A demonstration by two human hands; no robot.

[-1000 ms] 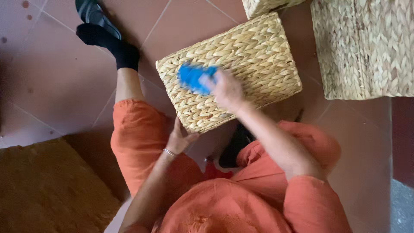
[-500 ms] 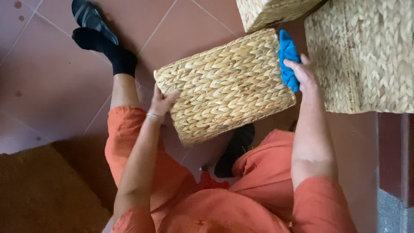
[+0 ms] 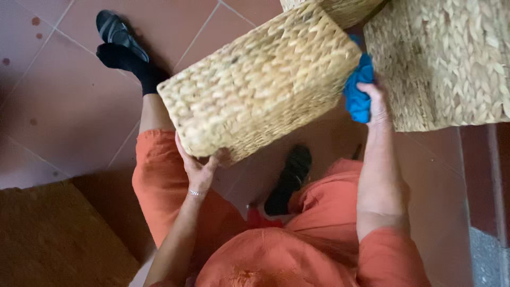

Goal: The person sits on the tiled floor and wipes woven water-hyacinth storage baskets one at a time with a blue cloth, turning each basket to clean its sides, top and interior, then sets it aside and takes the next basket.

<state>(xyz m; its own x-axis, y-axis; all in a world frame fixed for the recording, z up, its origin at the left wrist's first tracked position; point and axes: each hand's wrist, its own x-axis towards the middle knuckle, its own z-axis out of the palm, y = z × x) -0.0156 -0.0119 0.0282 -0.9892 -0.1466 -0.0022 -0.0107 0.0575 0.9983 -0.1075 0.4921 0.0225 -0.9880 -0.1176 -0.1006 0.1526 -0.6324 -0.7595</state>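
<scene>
A woven straw basket (image 3: 260, 85) is lifted off the floor and tilted in front of me. My left hand (image 3: 197, 167) grips its lower near corner from underneath. My right hand (image 3: 374, 98) presses a blue cloth (image 3: 358, 90) against the basket's right side, fingers closed on the cloth. I am in orange clothes, with one leg stretched out to the upper left.
A larger woven basket (image 3: 451, 58) stands at the right, close to my right hand. Another woven basket (image 3: 340, 8) shows at the top edge. A brown mat (image 3: 53, 239) lies at the lower left on the red tiled floor (image 3: 58, 101). My black shoe (image 3: 289, 180) is under the basket.
The basket has been lifted and turned closer to me. My right hand with the cloth moved from the basket's top face to its right side. My left hand shifted to the lower corner.
</scene>
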